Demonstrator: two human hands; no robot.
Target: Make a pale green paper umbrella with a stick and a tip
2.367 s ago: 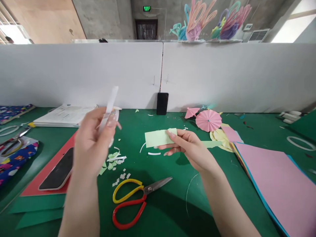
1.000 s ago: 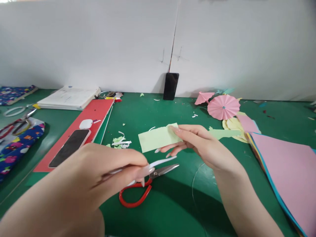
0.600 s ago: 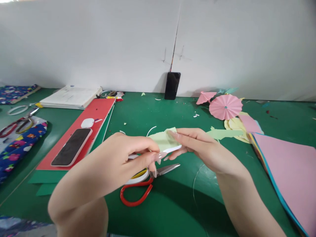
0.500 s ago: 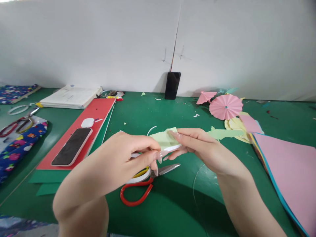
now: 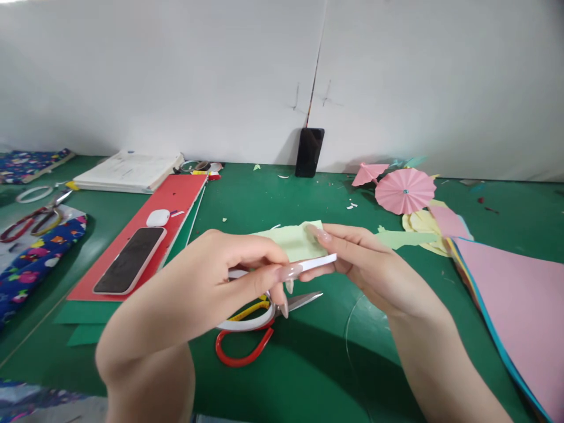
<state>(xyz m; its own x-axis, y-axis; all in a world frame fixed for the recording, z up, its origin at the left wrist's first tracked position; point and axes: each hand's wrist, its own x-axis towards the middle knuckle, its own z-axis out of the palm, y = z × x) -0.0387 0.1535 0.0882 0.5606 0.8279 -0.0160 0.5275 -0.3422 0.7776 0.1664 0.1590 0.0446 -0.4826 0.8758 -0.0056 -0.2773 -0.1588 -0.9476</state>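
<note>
On my feed, the left hand [image 5: 224,264] pinches a white strip [image 5: 319,262] between thumb and fingers, and the right hand [image 5: 365,252] grips a light green paper [image 5: 299,242] by its right end. I have both pieces above the green table [image 5: 304,382], the strip running along the paper's lower edge; I cannot tell whether they touch. A white ring [image 5: 247,324] hangs under the left hand, in front of the large scissors [image 5: 238,361].

For containers, I look left. A small white case [image 5: 157,218] sits on a red sheet [image 5: 94,286], its inside hidden from me, with a phone [image 5: 130,261] lying near it. Farther left is a blue patterned pouch [image 5: 57,252]; small scissors [image 5: 50,210] lie over its pale upper part, and I cannot see what it holds. A second patterned pouch [image 5: 33,166] lies behind it, contents also hidden, beside a stack of white paper [image 5: 127,171]. On my right I see a pink paper umbrella [image 5: 405,194].
</note>
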